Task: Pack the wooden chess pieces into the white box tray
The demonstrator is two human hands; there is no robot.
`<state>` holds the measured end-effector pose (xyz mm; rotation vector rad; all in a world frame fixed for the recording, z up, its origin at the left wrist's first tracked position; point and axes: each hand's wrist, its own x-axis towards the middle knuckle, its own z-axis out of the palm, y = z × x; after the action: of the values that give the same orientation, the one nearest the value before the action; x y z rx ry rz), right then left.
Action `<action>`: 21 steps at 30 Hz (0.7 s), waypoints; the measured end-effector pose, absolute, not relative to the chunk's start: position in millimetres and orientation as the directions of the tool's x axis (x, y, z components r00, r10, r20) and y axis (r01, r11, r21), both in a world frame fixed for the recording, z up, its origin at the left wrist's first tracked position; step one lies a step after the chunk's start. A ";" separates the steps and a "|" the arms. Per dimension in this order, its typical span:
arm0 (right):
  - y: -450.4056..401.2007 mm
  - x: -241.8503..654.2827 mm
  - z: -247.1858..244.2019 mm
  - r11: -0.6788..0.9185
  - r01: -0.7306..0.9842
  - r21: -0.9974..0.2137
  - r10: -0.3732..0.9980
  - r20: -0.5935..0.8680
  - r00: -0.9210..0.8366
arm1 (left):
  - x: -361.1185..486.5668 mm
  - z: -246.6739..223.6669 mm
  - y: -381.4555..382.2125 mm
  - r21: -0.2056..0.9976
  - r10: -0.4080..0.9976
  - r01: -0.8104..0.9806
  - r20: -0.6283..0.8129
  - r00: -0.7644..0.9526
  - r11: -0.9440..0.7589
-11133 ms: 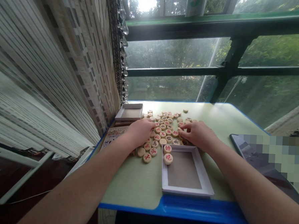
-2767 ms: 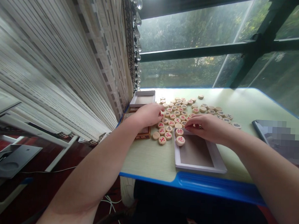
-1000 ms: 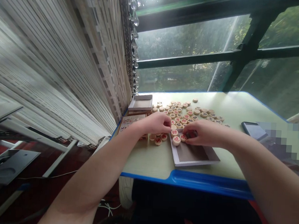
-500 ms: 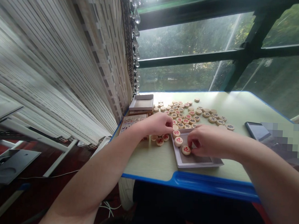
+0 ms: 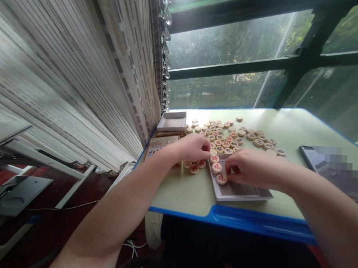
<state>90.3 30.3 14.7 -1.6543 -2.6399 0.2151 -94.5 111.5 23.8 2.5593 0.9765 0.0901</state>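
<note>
A shallow white box (image 5: 242,198) lies on the desk near its front edge. Along its left side three Chinese chess pieces with red characters form a column: the top piece (image 5: 214,159), the middle piece (image 5: 216,168) and the lowest piece (image 5: 221,179). My right hand (image 5: 240,165) is inside the box, fingers curled, fingertips at the lowest piece's right edge. My left hand (image 5: 198,147) is closed at the box's upper left corner, beside the top piece; whatever its fingertips pinch is hidden. Other wooden pieces (image 5: 225,144) with red or black characters lie loose beyond the box.
Left of my left hand, red-marked pieces (image 5: 194,169) lie on the desk (image 5: 176,194). A second shallow box (image 5: 172,121) rests on a stack with a printed cover (image 5: 160,143). At right is a phone (image 5: 308,156). A window stands behind, a string curtain (image 5: 116,66) at left.
My right hand has moved the lowest piece slightly left, closer under the middle piece and against the box's side. My left hand keeps its place at the corner. The view has shifted slightly.
</note>
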 end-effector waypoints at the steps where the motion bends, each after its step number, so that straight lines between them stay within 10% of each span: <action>1: 30.8 89.8 15.0 0.426 0.894 -0.140 0.894 -0.086 -0.440 | -94.5 24.1 111.2 0.384 0.652 0.627 -0.081 0.754 -0.677; 21: 37.7 96.0 16.3 0.376 0.907 -0.192 0.925 0.126 -0.357 | -99.2 26.7 113.6 0.308 0.651 0.630 -0.041 0.758 -0.713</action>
<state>96.0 37.7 16.3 -1.6395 -2.4220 0.1308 -99.2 113.6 26.7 2.6524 0.9928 0.1004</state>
